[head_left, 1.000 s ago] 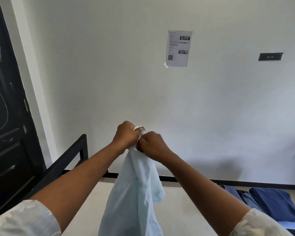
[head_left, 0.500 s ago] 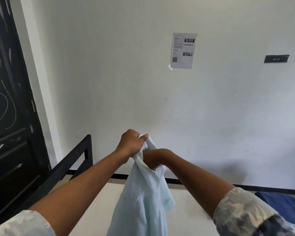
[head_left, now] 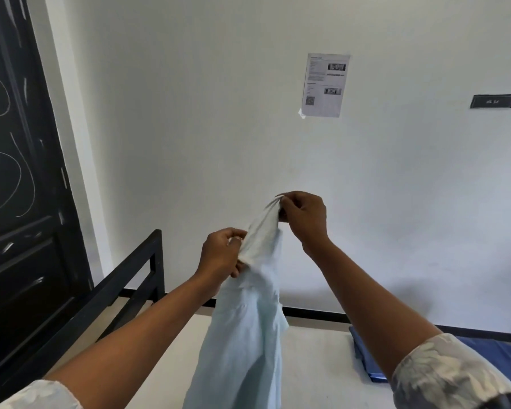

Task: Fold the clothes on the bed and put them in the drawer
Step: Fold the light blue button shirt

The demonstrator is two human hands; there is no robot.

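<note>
Both hands held a pale blue garment (head_left: pixel 242 343) up in the middle of the frame, in front of the white wall (head_left: pixel 189 128). The right hand (head_left: pixel 304 216), the higher one, pinched the garment's topmost tip between thumb and fingertips. The left hand (head_left: pixel 222 255), lower and to the left, had its fingers curled round a bunched stretch of the same cloth. From there the garment hung straight down and ran off the bottom edge of the frame, over the white mattress (head_left: pixel 316 364); its kind could not be told. A stack of dark blue clothes (head_left: pixel 375 358) lay on the mattress at lower right, partly behind the right forearm. The black bed frame (head_left: pixel 124 287) crossed the lower left, beside a black door (head_left: pixel 15 172). A printed sheet (head_left: pixel 325 85) and a small black plate (head_left: pixel 493 101) hung on the wall at upper right.
</note>
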